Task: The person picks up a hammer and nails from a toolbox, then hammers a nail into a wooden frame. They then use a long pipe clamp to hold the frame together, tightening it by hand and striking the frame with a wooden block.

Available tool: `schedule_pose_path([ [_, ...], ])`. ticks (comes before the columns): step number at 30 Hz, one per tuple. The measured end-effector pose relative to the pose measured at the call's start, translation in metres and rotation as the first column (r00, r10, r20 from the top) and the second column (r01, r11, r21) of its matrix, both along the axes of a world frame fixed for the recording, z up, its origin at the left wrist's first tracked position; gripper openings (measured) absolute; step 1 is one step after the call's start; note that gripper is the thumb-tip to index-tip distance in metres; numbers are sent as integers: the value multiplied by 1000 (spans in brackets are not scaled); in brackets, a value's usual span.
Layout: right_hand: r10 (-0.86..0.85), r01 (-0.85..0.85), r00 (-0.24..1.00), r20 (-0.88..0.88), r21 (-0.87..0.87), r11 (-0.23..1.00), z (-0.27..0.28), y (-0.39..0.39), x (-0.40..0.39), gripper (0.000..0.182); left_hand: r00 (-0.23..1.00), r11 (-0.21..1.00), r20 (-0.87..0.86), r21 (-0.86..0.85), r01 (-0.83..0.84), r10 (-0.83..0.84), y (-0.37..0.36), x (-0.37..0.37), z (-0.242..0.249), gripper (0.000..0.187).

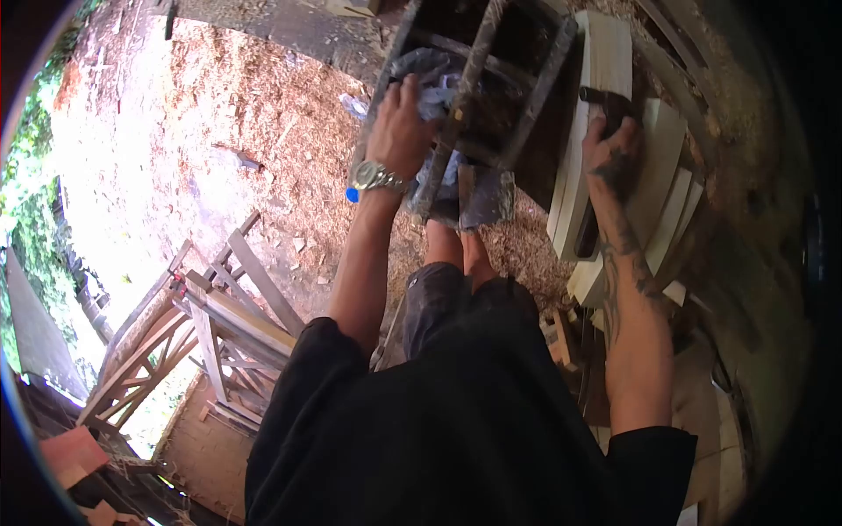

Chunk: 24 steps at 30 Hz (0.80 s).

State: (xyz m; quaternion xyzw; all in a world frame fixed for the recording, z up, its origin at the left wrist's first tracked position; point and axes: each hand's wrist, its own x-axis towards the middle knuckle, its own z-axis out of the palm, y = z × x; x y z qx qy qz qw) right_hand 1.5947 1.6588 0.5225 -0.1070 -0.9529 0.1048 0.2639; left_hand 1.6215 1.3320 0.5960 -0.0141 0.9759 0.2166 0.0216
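Note:
My left hand (403, 127), with a metal watch (377, 175) on its wrist, reaches over a dark, worn wooden frame (469, 74) with crossbars. Its fingers are stretched out and apart, near crumpled bluish-grey plastic or cloth (434, 101) inside the frame. On the right, my right hand (611, 153) is closed around a hammer (603, 95) just below its dark head. The hammer lies over a stack of pale wooden boards (605, 48). What seems to be the handle's dark lower end shows past my wrist.
Wood shavings (272, 131) cover the ground at left and between my legs and the boards. A wooden trestle-like structure (206, 324) stands at lower left, beside more timber. Something round and blue (353, 195) shows next to my left wrist. More boards (675, 210) lie at right.

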Motion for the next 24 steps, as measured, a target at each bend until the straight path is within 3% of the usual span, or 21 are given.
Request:
schedule_pose_path([
  [2,40,-41,998,44,38,998,12,1,0,36,993,981,119,-194,24,-1,9,-11,-2,94],
  [5,50,-55,996,72,58,997,22,0,1,36,969,961,233,-277,-19,86,17,-22,-9,98],
  [6,51,-56,996,76,64,996,19,1,1,36,995,943,64,-329,-47,72,16,-20,-21,77],
  [9,87,-90,996,27,92,992,12,3,1,36,993,932,116,-361,45,-3,12,-23,-35,45],
  [10,104,-104,995,-1,104,989,10,4,0,36,999,948,18,-315,33,-29,11,-21,-38,25],
  [13,74,-80,996,51,113,990,3,8,0,36,999,996,14,-78,-36,37,6,-14,-9,26],
  [14,77,-82,996,45,111,990,3,8,-1,37,996,998,-88,52,-25,30,-2,-7,1,29],
  [17,72,-77,996,48,104,992,4,6,-1,37,974,978,-169,169,-125,154,-19,18,25,26],
  [20,56,-65,994,96,91,994,8,4,2,37,967,956,-104,202,-210,235,-28,44,55,24],
  [24,58,-68,990,128,73,995,18,0,2,35,978,978,-191,203,-41,81,-34,79,56,33],
])
